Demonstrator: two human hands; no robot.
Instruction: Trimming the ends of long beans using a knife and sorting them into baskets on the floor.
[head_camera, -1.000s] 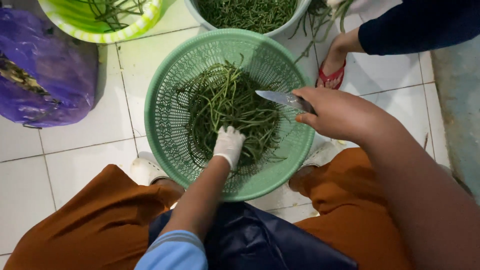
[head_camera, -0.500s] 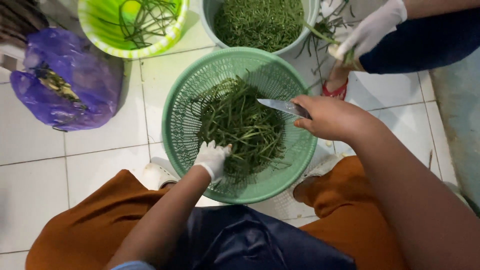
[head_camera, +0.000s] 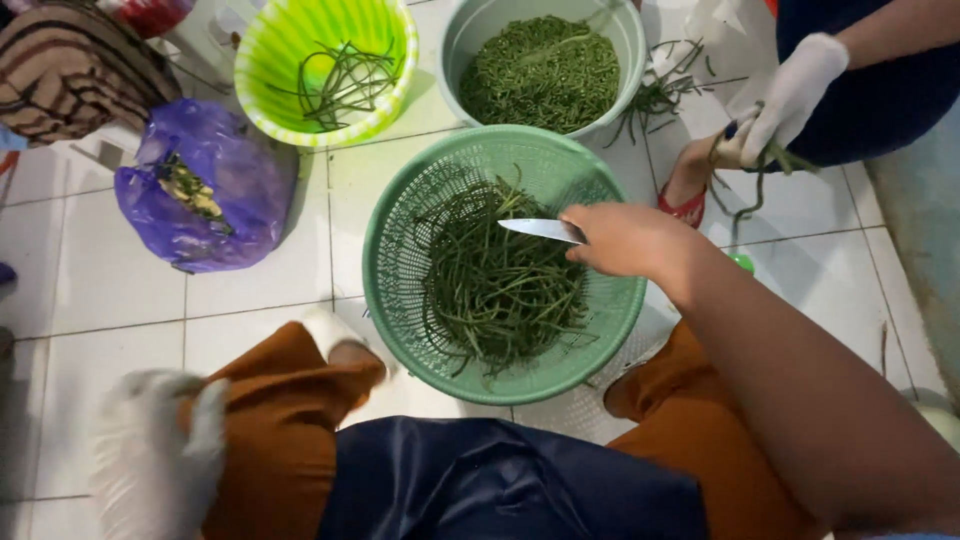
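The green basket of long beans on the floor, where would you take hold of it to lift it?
Probably by the rim of the green basket, one hand on each side, coming from above. The rim is a solid band; the walls are open mesh. The long beans heap in the middle, so the rim's left side is free, while the right hand holds a knife over the right side.

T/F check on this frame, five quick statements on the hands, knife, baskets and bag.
1. The right hand holds a knife over the green basket. True.
2. The left hand is in the long beans. False: it is off by the knee, blurred.
3. The grey tub holds chopped greens. True.
4. The purple bag lies inside the basket. False: on the floor beside it.
5. The left hand is bare. False: gloved white.
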